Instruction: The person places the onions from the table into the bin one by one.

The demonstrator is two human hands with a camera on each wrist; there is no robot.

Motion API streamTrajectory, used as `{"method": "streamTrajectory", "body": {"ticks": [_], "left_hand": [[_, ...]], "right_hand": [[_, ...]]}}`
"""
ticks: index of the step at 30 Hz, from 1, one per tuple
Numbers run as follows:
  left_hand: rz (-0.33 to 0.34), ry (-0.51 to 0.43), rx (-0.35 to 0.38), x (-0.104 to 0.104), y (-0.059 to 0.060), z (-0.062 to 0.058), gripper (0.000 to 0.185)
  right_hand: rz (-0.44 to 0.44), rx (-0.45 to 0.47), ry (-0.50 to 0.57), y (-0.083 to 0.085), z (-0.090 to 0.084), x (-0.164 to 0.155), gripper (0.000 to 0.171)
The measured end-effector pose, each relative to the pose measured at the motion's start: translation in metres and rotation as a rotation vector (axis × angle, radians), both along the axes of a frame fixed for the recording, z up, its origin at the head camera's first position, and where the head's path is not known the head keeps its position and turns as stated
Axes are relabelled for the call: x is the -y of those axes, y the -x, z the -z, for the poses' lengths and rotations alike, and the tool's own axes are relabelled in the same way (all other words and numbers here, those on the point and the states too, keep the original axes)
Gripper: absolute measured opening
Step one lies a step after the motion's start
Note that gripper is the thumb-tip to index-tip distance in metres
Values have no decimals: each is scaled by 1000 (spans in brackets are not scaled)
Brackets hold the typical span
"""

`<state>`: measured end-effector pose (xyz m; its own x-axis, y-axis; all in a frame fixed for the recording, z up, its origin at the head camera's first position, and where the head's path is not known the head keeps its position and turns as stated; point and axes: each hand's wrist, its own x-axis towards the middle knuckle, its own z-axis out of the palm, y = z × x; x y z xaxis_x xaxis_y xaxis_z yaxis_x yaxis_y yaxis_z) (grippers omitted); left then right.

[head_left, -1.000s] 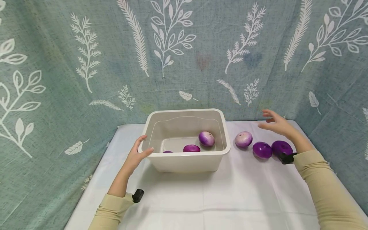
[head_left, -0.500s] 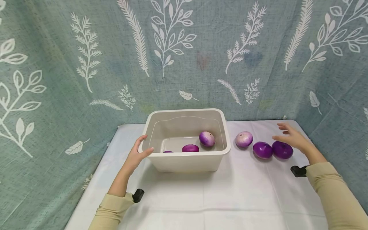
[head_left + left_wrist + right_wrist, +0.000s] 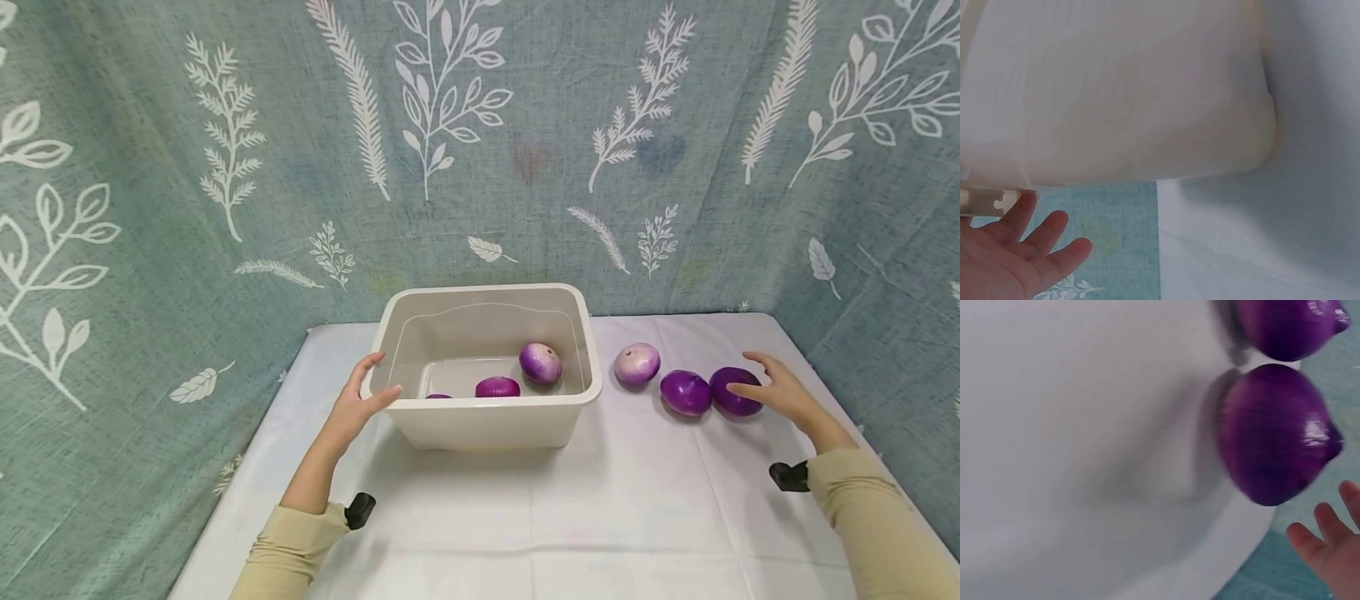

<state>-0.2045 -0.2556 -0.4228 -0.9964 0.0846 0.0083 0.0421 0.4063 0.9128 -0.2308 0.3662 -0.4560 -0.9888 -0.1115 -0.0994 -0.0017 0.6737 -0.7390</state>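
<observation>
- Purple onion (image 3: 733, 390) lies on the worktop (image 3: 600, 517), rightmost in a row of three; right hand (image 3: 780, 392), fingers spread, hovers just beside it.
- White tub (image 3: 487, 417) holds more onions; left hand (image 3: 352, 408), fingers relaxed, rests against its corner.

Open cloth (image 3: 637, 500) before the onions (image 3: 686, 392); bin (image 3: 487, 417) blocks left.

light: bright, even, soft | shadows: faint under cream plastic tub (image 3: 487, 417) | head view: sharp, edges bowed | wrist views: blurred, glare on dark purple onion (image 3: 1275, 450)
</observation>
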Motion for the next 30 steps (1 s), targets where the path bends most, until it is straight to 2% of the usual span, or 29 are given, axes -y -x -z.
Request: {"method": "streamTrajectory", "body": {"ticks": [12,19,22,26,30], "left_hand": [[-7,9,20,0,-2,-1,71],[-5,1,27,-1,-2,-2,71],[-4,-6,35,-3,-5,-8,71],[1,-10,42,-11,-14,-23,70],[-1,-13,41,-15,-19,-31,69]], "right_hand": [[20,-26,26,3,39,-5,79],[55,-57,59,2,49,-6,79],[98,-55,86,1,54,-6,82],[161,-60,138,-1,60,-3,84],[183,-67,154,-1,62,2,83]]}}
